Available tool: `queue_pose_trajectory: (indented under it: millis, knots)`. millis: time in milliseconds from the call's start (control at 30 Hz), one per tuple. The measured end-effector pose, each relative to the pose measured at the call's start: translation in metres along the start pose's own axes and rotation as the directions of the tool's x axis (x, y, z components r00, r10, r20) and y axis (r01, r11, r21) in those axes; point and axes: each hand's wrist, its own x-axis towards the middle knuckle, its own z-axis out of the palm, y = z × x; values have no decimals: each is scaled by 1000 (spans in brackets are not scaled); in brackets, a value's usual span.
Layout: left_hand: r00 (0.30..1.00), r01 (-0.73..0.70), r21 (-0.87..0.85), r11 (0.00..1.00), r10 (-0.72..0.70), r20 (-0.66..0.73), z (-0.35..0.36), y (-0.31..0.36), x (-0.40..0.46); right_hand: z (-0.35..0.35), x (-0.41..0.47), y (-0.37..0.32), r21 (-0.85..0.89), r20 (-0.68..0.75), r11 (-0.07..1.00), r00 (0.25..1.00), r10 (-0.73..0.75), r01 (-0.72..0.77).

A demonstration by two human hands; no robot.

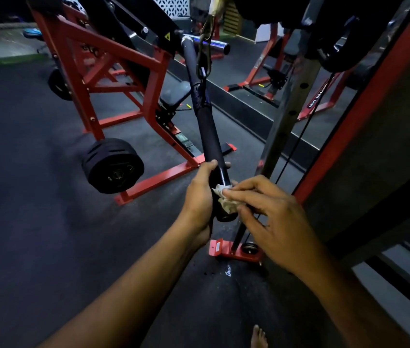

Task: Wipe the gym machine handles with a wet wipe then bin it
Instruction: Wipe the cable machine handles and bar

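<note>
Dark rubber floor (pixel 35 222) fills most of my head view, with a red-framed plate machine (pixel 113 79) standing on it at the left and a black weight plate (pixel 113 165) hanging low off its frame. Behind it a wall mirror (pixel 261 79) reflects more red frames. At the right a red upright (pixel 364 106) of the cable station runs up out of frame, a black cable (pixel 299 141) beside it.

From a carabiner (pixel 205 54) near the top hangs the long black handle bar (pixel 207 126), slanting down toward me. My left hand (pixel 200 197) has its grip wrapped round the bar's lower end, thumb over the top and fingers curled behind it. My right hand (pixel 271 217) comes in from the right, its fingertips pinching the crumpled whitish wet wipe (pixel 225 199) and pressing it against the bar just below the left thumb, close to the end cap. Wipe and bar are touching; the two hands sit just beside each other.

A bare foot (pixel 259 337) shows at the bottom edge, on the floor.
</note>
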Motion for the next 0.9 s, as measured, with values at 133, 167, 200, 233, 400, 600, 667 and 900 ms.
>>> queue_pose_trajectory:
  millis: [133,167,200,233,400,600,667,900]
  knots:
    - [996,16,-7,1000,-17,-88,8,8,11,6,4,3,-61,0,998,1000,5,-5]
    - [995,10,-1,1000,-10,-103,8,8,12,6,4,4,-61,9,998,1000,14,-14]
    - [994,8,-1,1000,-8,-109,8,8,13,5,4,5,-58,18,998,1000,19,-18]
    - [994,6,-6,1000,-7,-111,7,7,14,5,5,6,-57,22,998,1000,21,-19]
    - [996,-13,-87,996,5,-89,4,-1,21,8,31,0,-129,-82,990,996,44,-54]
    - [983,-96,-94,991,80,-166,-1,2,26,12,5,-4,-147,55,988,998,-40,47]
    - [982,-132,-79,988,120,-144,2,-3,24,10,13,5,-122,-33,992,999,11,-15]
    - [990,-58,-169,984,35,-139,-4,-3,29,13,3,1,-158,56,984,996,-76,84]
